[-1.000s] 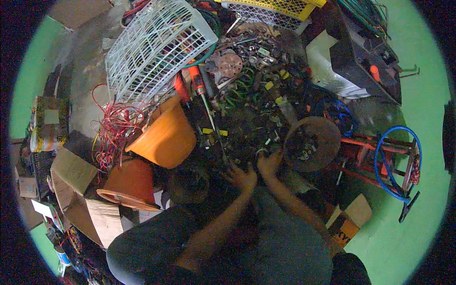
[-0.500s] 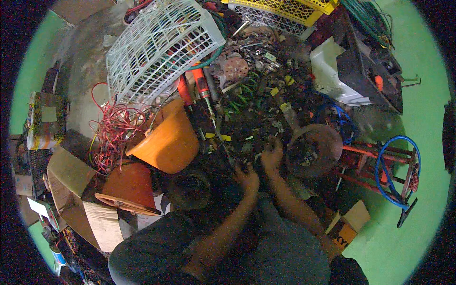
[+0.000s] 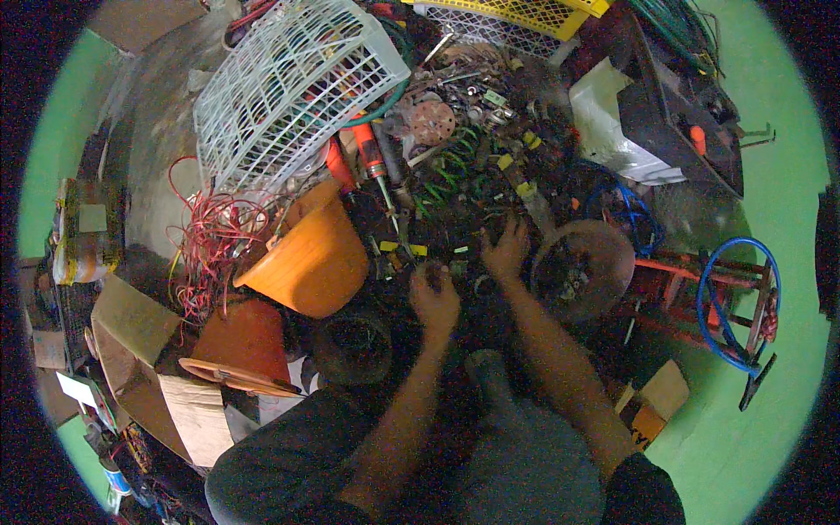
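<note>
A dark heap of small metal parts and scraps (image 3: 459, 232) lies in front of me. Over its near edge is my left hand (image 3: 435, 302), fingers curled in; whatever they hold is hidden. My right hand (image 3: 506, 254) reaches onto the heap farther out, its fingers apart over dark bits. Beside that hand stands a round brown bowl (image 3: 584, 262) with small metal pieces in it. A yellow strip (image 3: 402, 249) lies just beyond my left hand. An orange-handled screwdriver (image 3: 372, 157) and green coiled springs (image 3: 451, 175) lie farther up the heap.
At left are a tilted orange basin (image 3: 306, 262), tangled red wire (image 3: 214, 236) and an open cardboard box (image 3: 131, 324). A pale plastic crate (image 3: 297, 96) leans at the far left, a yellow crate (image 3: 525, 17) beyond. A red metal frame (image 3: 691, 297) with blue hose stands at right.
My hands have moved apart. The left has drawn back slightly toward me and to the left; the right has gone farther out onto the heap, its fingers spreading.
</note>
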A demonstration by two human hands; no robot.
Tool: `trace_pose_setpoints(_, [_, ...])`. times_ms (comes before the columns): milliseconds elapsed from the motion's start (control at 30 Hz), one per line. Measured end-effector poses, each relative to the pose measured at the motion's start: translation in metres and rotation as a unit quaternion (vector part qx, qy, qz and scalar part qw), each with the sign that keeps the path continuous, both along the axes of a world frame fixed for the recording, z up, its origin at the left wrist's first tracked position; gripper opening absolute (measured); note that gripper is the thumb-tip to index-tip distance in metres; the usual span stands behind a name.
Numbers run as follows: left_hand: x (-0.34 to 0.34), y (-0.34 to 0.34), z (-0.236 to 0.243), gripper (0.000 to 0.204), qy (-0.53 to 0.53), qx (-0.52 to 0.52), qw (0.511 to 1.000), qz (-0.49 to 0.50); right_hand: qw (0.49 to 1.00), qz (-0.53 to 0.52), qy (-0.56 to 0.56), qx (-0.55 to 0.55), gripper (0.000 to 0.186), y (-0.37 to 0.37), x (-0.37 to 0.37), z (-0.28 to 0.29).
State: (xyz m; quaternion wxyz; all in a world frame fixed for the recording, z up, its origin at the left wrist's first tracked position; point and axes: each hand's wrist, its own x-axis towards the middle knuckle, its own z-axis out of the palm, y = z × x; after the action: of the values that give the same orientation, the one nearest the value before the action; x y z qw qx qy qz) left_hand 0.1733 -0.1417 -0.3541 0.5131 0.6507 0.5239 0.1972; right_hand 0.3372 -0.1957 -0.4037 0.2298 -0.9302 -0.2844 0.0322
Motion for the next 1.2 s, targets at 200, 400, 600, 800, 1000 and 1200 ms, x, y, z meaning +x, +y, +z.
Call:
trace_pose_setpoints(200, [-0.002, 0.09, 0.105, 0.057, 0.321, -0.071, 0.855, -0.4, 0.992, 0.116, 0.047, -0.007, 0.059, -0.025, -0.035, -0.005])
trace_pose_setpoints(400, [-0.021, 0.106, 0.102, 0.055, 0.243, 0.017, 0.915, -0.322, 0.993, 0.01, 0.085, 0.083, 0.048, -0.028, -0.056, -0.023])
trace_pose_setpoints(600, [0.002, 0.092, 0.056, 0.033, 0.04, 0.037, 0.972, -0.227, 0.974, -0.148, 0.078, 0.151, 0.041, -0.048, -0.029, -0.043])
trace_pose_setpoints(800, [0.026, 0.05, 0.009, 0.039, -0.086, 0.026, 0.995, -0.037, 0.983, -0.096, 0.017, 0.154, 0.045, -0.035, -0.046, -0.004])
trace_pose_setpoints(1000, [0.049, 0.04, -0.027, 0.051, 0.05, 0.131, 0.979, -0.151, 0.997, -0.058, 0.039, -0.011, 0.065, -0.047, -0.075, -0.038])
trace_pose_setpoints(1200, [0.048, 0.035, -0.048, 0.059, 0.138, 0.218, 0.941, -0.217, 0.996, 0.019, 0.073, 0.038, 0.08, -0.019, -0.089, 0.0])
